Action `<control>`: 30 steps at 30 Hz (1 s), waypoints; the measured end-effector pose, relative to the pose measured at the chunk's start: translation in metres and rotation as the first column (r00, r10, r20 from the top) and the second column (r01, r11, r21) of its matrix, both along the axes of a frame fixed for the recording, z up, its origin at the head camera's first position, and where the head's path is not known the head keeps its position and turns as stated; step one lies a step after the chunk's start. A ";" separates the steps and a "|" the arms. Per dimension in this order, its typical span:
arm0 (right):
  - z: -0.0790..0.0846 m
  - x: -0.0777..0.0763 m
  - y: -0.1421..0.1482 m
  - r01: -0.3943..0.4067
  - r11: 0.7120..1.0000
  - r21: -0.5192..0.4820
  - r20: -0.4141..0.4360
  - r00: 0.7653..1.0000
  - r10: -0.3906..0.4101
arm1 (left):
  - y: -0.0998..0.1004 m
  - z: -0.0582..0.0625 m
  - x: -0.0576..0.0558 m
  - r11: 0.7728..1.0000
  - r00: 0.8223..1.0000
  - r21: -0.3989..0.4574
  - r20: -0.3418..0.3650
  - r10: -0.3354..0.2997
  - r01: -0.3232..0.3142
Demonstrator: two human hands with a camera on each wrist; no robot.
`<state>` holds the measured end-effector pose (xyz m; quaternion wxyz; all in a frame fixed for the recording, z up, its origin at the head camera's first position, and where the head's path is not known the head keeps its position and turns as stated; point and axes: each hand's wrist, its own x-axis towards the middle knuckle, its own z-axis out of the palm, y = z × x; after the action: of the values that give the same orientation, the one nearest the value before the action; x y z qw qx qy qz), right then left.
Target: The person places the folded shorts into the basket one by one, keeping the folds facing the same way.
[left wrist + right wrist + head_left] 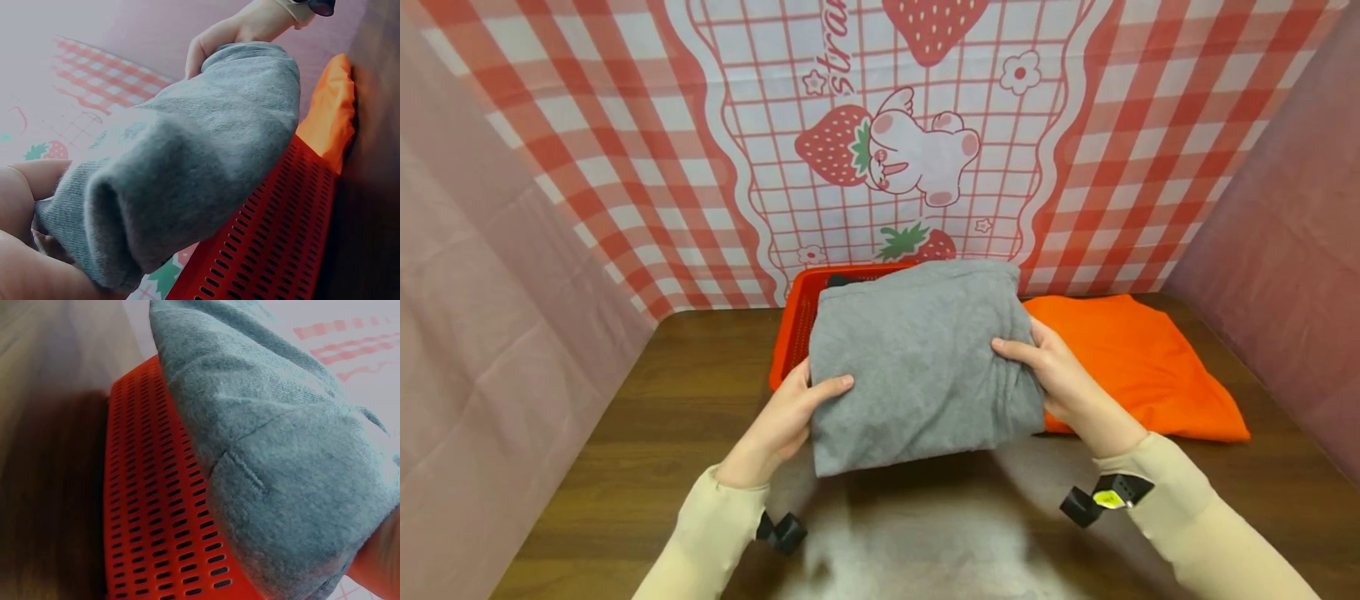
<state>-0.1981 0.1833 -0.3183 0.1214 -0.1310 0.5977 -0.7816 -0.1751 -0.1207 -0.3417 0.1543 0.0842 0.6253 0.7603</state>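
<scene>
A folded grey cloth garment (917,367) is held up between both hands in the head view, overlapping the red basket (785,337) behind it. My left hand (793,412) grips its left edge, thumb on the near face and fingers behind. On the opposite edge my right hand (1060,371) pinches it the same way. Layered folds of the grey garment (187,156) show in the left wrist view, close to the basket's slotted wall (275,231). In the right wrist view, a seam crosses the garment (281,475), and only part of the right hand (378,556) shows.
An orange folded cloth (1135,367) lies on the wooden table (677,417) right of the basket. Something dark (842,281) shows inside the basket's back left. A strawberry-print checked curtain (625,167) hangs behind, with pink fabric walls (490,317) on either side.
</scene>
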 end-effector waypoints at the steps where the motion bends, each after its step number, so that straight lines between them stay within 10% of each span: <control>1: 0.000 -0.001 -0.001 0.002 1.000 0.004 0.001 1.000 -0.002 | -0.001 0.000 -0.001 1.000 1.000 0.008 0.004 0.004 -0.004; 10: 0.002 -0.009 -0.006 0.001 1.000 0.012 0.030 1.000 -0.002 | -0.003 0.002 -0.012 0.998 1.000 0.058 0.020 -0.001 0.000; 19: 0.000 -0.016 -0.006 -0.003 0.999 -0.038 0.071 0.997 0.006 | -0.008 0.004 -0.014 0.988 0.989 0.027 -0.005 -0.150 0.150; 30: 0.002 -0.027 -0.008 0.003 0.999 -0.052 0.085 0.996 0.001 | -0.003 0.005 -0.028 1.000 1.000 -0.005 0.007 -0.028 0.028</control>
<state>-0.2255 0.1750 -0.3164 0.1429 -0.1005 0.5713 -0.8019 -0.2031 -0.1240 -0.3366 0.1673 0.0898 0.6254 0.7569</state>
